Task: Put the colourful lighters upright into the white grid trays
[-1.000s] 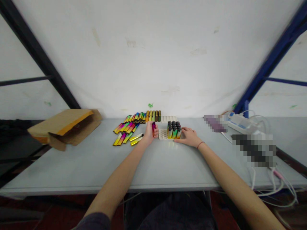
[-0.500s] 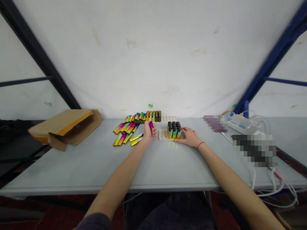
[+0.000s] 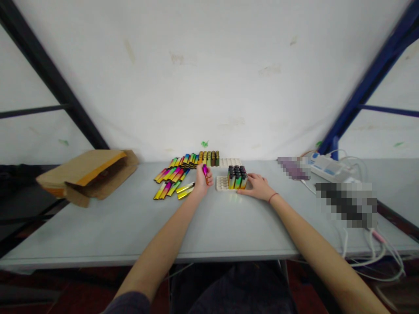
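My left hand is closed around a shiny purple lighter sleeve, held upright with its lower part hidden by my fingers. Just right of it, a white tray with round holes lies on the table. Several black-topped lighters in metallic rainbow colours stand packed in the tray's right part. My right hand grips the tray's right end, thumb at the front edge and fingers round the side. Left of my left hand lie loose metallic sleeves in yellow, pink, green and blue.
Behind my left hand, upright gold-toned sleeves stand in rows beside a second white tray. An open brown cardboard package sits at the left. A power strip with white cables and blurred items occupies the right side.
The purple sleeve in my left hand tilts slightly more to the left. The camera view has shifted a little; my right hand stays on the tray.
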### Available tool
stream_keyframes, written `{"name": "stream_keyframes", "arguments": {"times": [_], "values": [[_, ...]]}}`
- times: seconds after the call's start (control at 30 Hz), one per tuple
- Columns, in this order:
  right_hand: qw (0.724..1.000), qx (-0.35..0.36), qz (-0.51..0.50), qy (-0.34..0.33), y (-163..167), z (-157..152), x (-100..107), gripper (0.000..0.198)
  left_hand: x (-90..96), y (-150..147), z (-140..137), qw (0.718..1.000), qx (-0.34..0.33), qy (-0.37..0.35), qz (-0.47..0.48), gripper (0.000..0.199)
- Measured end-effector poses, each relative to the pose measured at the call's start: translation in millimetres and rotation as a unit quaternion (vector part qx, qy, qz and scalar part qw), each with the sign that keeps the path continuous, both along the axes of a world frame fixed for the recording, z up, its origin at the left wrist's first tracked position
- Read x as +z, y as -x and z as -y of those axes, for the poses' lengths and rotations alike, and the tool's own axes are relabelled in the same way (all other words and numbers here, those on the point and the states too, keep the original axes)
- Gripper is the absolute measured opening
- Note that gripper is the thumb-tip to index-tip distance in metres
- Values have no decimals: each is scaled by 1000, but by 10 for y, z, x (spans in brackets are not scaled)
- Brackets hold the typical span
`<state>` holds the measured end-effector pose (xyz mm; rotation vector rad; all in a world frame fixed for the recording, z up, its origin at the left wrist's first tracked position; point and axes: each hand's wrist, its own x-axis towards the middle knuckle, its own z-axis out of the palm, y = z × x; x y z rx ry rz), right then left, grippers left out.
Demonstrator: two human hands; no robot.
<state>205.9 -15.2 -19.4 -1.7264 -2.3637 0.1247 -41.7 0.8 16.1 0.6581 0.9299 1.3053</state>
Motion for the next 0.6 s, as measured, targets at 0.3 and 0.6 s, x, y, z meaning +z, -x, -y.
{"name": "stream_keyframes", "arguments": {"times": [0.3, 0.6], "values": [[1000, -4, -3, -3, 3, -2, -4, 76, -227, -7, -111, 886, 71, -287, -356, 27], [1000, -5, -8, 2, 0, 1, 0, 79, -304, -30, -78, 866, -12, -325, -380, 26]]}}
